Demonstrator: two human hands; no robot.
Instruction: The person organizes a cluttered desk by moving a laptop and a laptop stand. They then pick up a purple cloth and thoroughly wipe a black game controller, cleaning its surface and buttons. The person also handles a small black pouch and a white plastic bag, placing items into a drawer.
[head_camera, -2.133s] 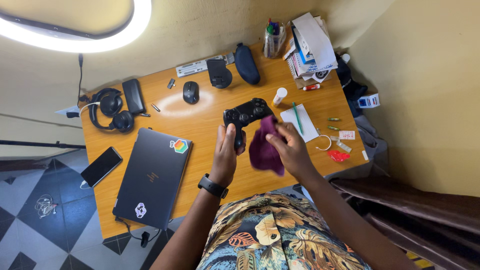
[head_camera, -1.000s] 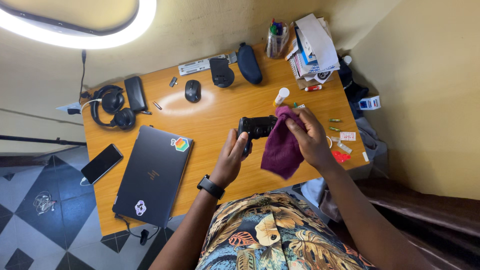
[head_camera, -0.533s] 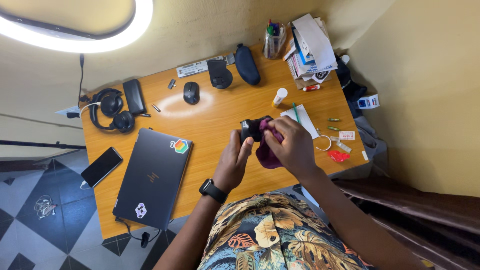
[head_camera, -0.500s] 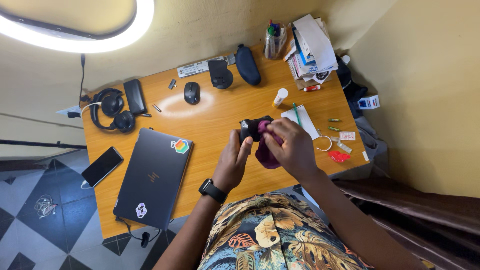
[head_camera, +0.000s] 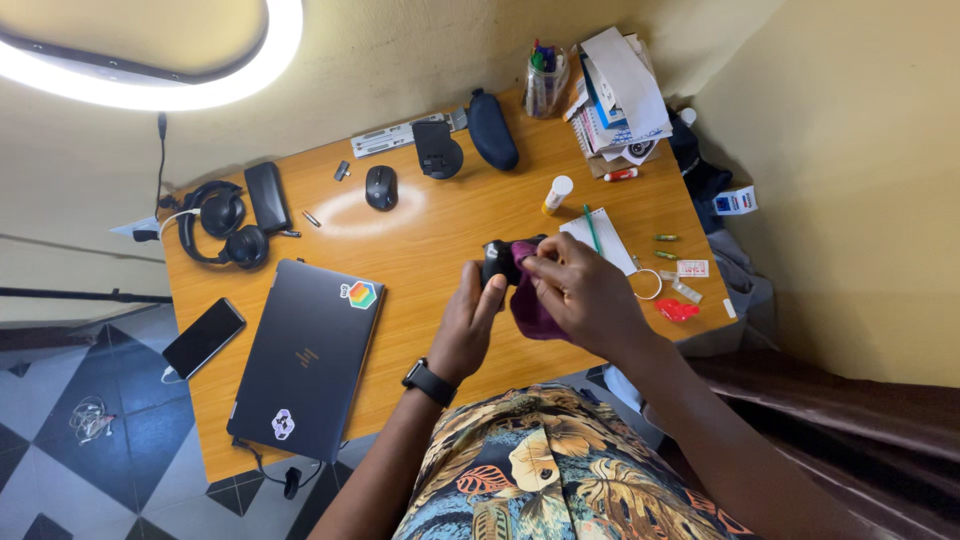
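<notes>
Head view, left hand (head_camera: 468, 325): fingers closed round the black controller (head_camera: 500, 260), held above the desk (head_camera: 420, 250).
Right hand (head_camera: 585, 295): fingers pinch the purple cloth (head_camera: 530, 310) against the controller (wiping, apparently).
Next move: likely turning the controller, firm hold needed.

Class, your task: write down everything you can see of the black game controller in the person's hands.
The game controller is black, looks like matte plastic, and is mostly hidden. Only its left part shows, a rounded handle and a bit of the body. It is held above the orange desk, not resting on it. The left hand holds it from below, thumb on its near side. The right hand presses a purple cloth against its right side, covering that.
</notes>
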